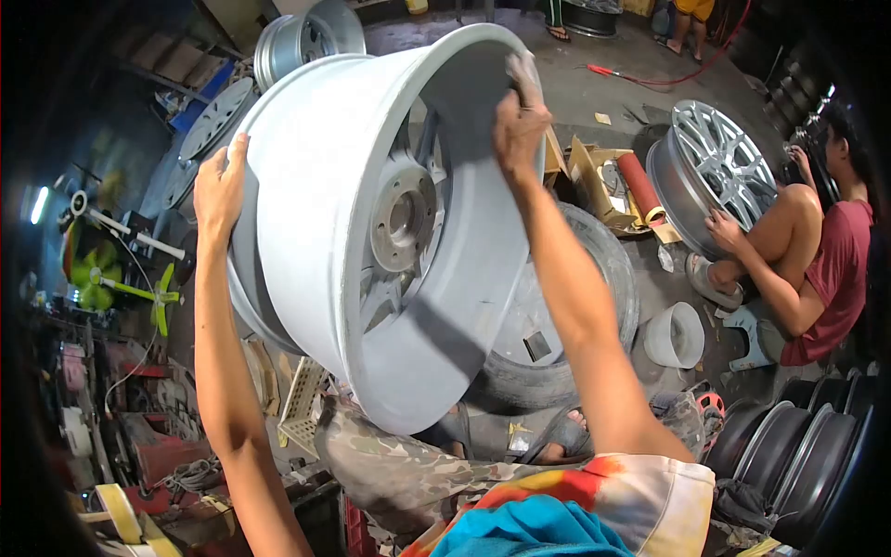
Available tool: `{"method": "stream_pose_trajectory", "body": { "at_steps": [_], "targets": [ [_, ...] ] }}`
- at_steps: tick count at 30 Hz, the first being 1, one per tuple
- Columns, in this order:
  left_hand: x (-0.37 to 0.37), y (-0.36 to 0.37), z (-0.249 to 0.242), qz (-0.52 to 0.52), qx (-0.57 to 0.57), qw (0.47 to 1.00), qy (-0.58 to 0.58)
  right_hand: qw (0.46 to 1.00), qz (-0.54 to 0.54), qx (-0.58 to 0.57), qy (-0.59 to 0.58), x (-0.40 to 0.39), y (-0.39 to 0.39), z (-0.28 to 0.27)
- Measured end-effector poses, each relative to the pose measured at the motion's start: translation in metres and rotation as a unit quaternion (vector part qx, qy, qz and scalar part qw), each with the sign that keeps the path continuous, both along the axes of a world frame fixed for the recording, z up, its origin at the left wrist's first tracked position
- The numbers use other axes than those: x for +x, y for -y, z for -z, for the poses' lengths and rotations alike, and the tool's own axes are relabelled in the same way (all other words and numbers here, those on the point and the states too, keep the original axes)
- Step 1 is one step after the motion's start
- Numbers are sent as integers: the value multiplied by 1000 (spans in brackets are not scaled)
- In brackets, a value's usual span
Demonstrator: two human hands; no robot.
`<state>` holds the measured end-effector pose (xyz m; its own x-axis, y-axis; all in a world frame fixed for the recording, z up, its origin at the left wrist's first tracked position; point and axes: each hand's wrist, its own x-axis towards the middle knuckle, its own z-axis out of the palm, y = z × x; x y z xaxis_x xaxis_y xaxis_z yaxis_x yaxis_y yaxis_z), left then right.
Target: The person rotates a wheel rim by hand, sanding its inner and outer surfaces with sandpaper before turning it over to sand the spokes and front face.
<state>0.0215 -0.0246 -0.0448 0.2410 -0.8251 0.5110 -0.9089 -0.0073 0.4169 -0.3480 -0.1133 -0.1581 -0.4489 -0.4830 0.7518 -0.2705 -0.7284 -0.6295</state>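
A large pale grey wheel rim (306, 158) stands tilted in front of me, its open barrel facing me and its hub (404, 218) showing inside. My left hand (221, 186) is closed on the rim's far left edge. My right hand (522, 135) is closed at the upper right lip of the same rim; its fingertips are partly blurred and look grey with dust. Behind and below the rim lies a dusty tire (608, 269), with a small dark block (535, 346) on the surface inside it. The lower part of the rim is over my camouflage-clad legs (399, 473).
To the right, a seated person (840, 269) touches a silver spoked wheel (729, 162). A cardboard box (594, 181) holds a red roll. A white bucket (674, 336) and several dark rims (789, 455) stand nearby. A green fan (102, 278) is at left.
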Motion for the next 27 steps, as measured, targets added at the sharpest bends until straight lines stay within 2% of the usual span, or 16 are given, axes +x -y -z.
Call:
{"method": "stream_pose_trajectory", "body": {
  "at_steps": [2,3,5,8,10,11,12,13,14,16,17,20,21,23,25,27],
  "targets": [
    [4,3,2,2,6,1000,3,984,-22,-159,-74,28,-51,-44],
    [3,5,3,3,1,1000,4,967,43,-221,-116,44,-74,-51],
    [-3,4,6,-14,-52,998,23,967,-51,-225,-113,56,-113,-52],
    [-8,0,3,7,-17,1000,-11,948,14,-273,-163,33,-74,-51],
    [-5,0,2,14,1,1000,-12,954,99,-220,-176,5,-32,-45],
    [-7,-2,3,13,1,1000,-12,994,7,-57,-94,-10,-19,-27],
    [-10,-4,4,21,-6,1000,-17,998,43,-20,-51,-22,9,0],
    [-13,-5,2,29,-16,999,-20,992,110,-32,-43,-35,42,43],
    [-13,-3,2,22,-22,1000,-5,994,90,64,-14,-46,52,94],
    [-15,-2,-2,18,-16,1000,8,965,166,172,-109,-66,39,196],
    [-15,0,-2,16,-10,1000,15,941,53,332,-48,-68,1,209],
    [-9,7,-2,21,-8,1000,1,932,75,288,-209,-83,-63,336],
    [-9,9,-3,27,0,1000,-5,923,20,352,-154,-75,-101,325],
    [-10,12,-5,16,19,1000,-4,874,-39,418,-244,-85,-141,332],
    [-8,15,-4,28,3,1000,-8,843,-149,505,-111,-86,-165,302],
    [-12,12,-5,38,10,999,-15,846,-138,502,-119,-71,-160,261]
  ]
}}
